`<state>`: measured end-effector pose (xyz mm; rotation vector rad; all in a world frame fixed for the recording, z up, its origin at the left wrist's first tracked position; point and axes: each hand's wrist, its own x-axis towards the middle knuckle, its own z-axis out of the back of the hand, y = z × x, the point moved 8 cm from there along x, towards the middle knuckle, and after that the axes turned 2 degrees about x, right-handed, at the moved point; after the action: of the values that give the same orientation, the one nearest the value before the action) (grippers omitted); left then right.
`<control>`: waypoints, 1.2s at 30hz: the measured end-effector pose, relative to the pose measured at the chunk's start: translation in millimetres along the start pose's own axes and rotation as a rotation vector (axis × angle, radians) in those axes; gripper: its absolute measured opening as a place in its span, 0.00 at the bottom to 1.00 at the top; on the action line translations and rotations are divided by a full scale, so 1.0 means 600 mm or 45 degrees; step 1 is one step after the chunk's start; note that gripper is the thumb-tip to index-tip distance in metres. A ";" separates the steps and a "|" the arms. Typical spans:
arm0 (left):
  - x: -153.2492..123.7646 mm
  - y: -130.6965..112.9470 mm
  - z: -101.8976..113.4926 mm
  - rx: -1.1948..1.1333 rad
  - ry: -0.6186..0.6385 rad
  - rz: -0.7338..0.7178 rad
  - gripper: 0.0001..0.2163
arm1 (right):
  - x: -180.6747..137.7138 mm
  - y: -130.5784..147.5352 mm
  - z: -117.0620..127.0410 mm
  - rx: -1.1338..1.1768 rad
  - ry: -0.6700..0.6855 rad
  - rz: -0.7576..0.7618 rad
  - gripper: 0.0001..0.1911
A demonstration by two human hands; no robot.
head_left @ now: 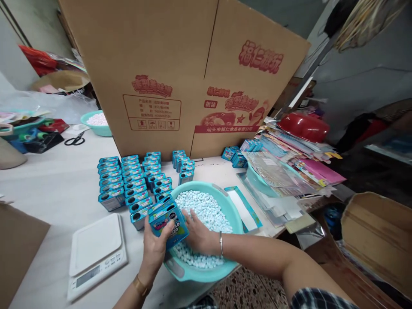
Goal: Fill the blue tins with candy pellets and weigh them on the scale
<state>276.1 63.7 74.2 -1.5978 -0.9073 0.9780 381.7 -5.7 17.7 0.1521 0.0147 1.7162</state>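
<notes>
Left hand is clamping the blue box: thumb is pressing across the printed face, fingers are wrapping behind, so that grip is closed on it. Box is tilting over the near-left part of the turquoise basin, probably so anything falling is landing back inside. Whether the box is open or full, cannot tell.

Right hand is lying among the pale blue pellets just beside the box, palm down. Its fingertips are partly hidden, so cannot tell if that grip is closing on pellets. Basin is sitting at the surface edge, right in front of the person, likely to keep both wrists low and close to the pellets.

More boxes are standing packed in rows behind and left of the basin, apparently to save room while staying within left-hand reach. White scale is lying flat left of the hands, its display facing the person, presumably for easy reading; nothing is resting on its plate. Large carton is standing behind the rows, seemingly serving as a backstop. Scissors and a second basin of pinkish pieces are sitting further left, probably parked out of the way. Red bowl is resting on piled packaging, right side.
</notes>
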 end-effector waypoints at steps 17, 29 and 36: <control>0.020 0.006 -0.191 1.965 0.873 -0.643 0.23 | -0.159 -0.259 0.062 1.129 -0.909 -1.154 0.23; 0.024 0.009 -0.176 1.640 0.734 -0.603 0.31 | -0.085 -0.204 0.051 1.978 -1.333 -1.267 0.14; 0.018 -0.014 -0.163 1.215 0.604 -0.661 0.33 | -0.054 -0.181 0.150 2.162 -1.315 -1.067 0.13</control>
<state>369.1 39.7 96.2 -0.6633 -0.3697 0.4833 503.2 -28.4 93.3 1.9158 0.6599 0.2433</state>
